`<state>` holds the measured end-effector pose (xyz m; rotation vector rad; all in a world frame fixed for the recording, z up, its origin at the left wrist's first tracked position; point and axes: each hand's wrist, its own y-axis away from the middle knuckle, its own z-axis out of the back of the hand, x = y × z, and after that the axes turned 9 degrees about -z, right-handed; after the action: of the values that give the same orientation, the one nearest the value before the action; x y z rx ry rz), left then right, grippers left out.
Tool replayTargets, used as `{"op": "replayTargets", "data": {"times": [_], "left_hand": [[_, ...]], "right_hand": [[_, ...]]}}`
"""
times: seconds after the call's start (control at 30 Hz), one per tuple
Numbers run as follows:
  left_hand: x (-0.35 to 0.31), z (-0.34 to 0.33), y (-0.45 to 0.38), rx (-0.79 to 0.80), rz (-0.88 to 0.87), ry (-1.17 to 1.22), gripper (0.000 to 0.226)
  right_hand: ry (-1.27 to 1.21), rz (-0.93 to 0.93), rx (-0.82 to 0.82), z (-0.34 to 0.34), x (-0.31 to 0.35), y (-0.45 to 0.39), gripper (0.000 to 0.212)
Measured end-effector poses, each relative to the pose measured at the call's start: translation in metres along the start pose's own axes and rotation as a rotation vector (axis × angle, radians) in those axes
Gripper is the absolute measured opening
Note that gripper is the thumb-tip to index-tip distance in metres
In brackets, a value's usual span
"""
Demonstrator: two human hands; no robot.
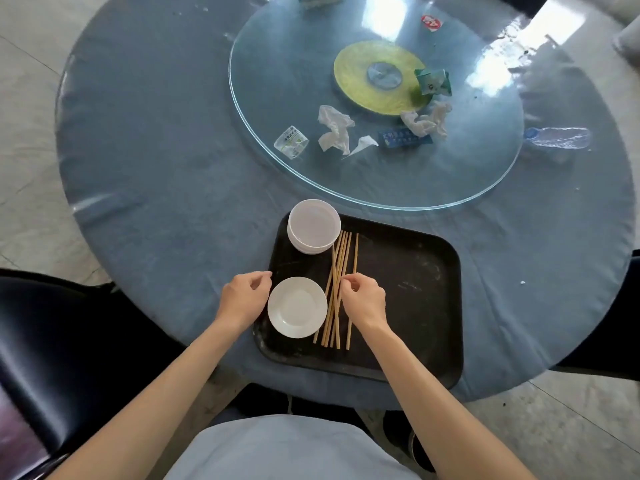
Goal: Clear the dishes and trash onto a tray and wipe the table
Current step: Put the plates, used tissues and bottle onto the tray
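— Table (pixel 156 140) first: round, blue cloth under clear film, glass turntable (pixel 277 81) with crumpled tissues (pixel 335 130), on pale floor tiles.
— Tray (pixel 415 271)?
— Black, at the near edge, holding stacked bowls (pixel 314 230) and a saucer (pixel 297 306).
— Chopsticks (pixel 337 289)?
— Lengthwise, pointing away; right hand (pixel 363 301) pinches one, left hand (pixel 242 299) loosely curled, empty.

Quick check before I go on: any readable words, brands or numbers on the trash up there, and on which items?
None can be quoted.
Crushed plastic cup: green and grey print, too small to read.
Blue packet: white lettering, blurred.
Red wrapper: white marks, unreadable.
Green packet: print, unreadable.
Clear bottle: no label seen.
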<state>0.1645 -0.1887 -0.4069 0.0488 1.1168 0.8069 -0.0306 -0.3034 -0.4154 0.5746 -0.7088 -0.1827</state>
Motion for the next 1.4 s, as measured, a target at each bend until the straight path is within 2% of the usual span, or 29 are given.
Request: {"op": "replayTargets", "data": {"times": [0.17, 0.37, 0.53, 0.7, 0.93, 1.17, 1.4], "left_hand": [[-0.036, 0.008, -0.025, -0.052, -0.385, -0.181, 0.042], [-0.099, 0.024, -0.078, -0.035, -0.545, -0.424, 0.065], [-0.141, 0.030, -0.121, -0.004, -0.568, -0.550, 0.068], [-0.150, 0.019, -0.157, -0.024, -0.508, -0.626, 0.071], [-0.138, 0.005, -0.201, 0.015, -0.424, -0.696, 0.075], [-0.143, 0.000, -0.276, 0.012, -0.459, -0.663, 0.078], [-0.149, -0.016, -0.334, 0.064, -0.392, -0.675, 0.079]], "right_hand": [[-0.009, 0.150, -0.118, 0.032, 0.016, -0.008, 0.035], [0.077, 0.322, -0.223, 0.080, 0.060, -0.040, 0.053], [0.078, 0.383, -0.209, 0.113, 0.093, -0.079, 0.060], [0.112, 0.378, -0.145, 0.118, 0.109, -0.128, 0.065], [0.258, 0.299, 0.010, 0.089, 0.132, -0.191, 0.066], [0.274, 0.291, -0.020, 0.055, 0.185, -0.255, 0.075], [0.336, 0.299, -0.004, 0.018, 0.234, -0.306, 0.078]]}}
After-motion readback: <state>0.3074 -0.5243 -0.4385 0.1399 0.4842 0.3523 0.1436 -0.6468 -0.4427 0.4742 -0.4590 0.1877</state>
